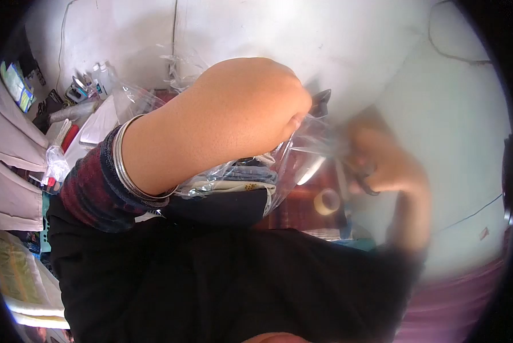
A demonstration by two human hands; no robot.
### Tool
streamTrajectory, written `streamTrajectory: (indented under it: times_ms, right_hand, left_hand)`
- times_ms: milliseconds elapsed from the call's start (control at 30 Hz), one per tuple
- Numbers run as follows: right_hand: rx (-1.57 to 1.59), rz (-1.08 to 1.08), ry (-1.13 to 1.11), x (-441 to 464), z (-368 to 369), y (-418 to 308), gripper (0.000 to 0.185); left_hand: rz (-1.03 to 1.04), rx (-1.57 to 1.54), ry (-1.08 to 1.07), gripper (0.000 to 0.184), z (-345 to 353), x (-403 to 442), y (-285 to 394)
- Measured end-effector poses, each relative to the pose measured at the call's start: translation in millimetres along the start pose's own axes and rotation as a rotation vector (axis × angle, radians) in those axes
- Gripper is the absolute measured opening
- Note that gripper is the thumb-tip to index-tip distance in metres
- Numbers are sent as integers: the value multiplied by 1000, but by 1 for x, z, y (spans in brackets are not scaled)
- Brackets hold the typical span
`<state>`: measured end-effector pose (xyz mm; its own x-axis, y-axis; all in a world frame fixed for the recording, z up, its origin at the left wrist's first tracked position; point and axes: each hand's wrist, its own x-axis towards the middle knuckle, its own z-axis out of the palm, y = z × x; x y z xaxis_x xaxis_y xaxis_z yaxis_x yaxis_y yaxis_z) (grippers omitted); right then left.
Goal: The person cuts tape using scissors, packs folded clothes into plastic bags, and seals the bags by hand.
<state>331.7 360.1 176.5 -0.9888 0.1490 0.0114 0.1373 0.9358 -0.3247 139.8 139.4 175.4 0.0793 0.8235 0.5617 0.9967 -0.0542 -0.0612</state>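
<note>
My left hand (276, 106) is closed on a crumpled clear plastic bag (285, 154) and reaches across the middle with its back toward me. Folded clothes (251, 180), blue, cream and dark, lie in or under the plastic below my forearm. My right hand (379, 163) is on the right, smeared by motion, its fingers curled close to the plastic. A dark curved piece (371, 187) shows at its fingers; I cannot make out what it is. Just beyond my left fist, a dark pointed thing (322, 102) sticks out, partly hidden.
A roll of tape (327, 202) stands on the reddish surface (293, 214), near a shiny white strip (311, 170). Bottles (102, 77) and small items stand at the back left, by a pale wall (354, 34). Light cloth (8, 137) hangs at the left; purple fabric (456, 300) is low right.
</note>
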Motion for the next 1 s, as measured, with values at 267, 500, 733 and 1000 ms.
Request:
streamTrajectory:
  times_ms: [267,500,733,1000]
  right_hand:
    - [33,80,-7,11,5,-8,49]
    - [2,-80,126,23,15,-17,49]
    - [-98,86,-110,35,5,-24,55]
    - [-37,-82,42,39,9,-33,47]
  left_hand:
    - [-29,-47,-60,13,-4,2,2]
    - [-31,-71,-70,11,-5,5,6]
    - [-28,-53,-81,11,-3,5,2]
    - [-9,-20,-128,12,-10,10,3]
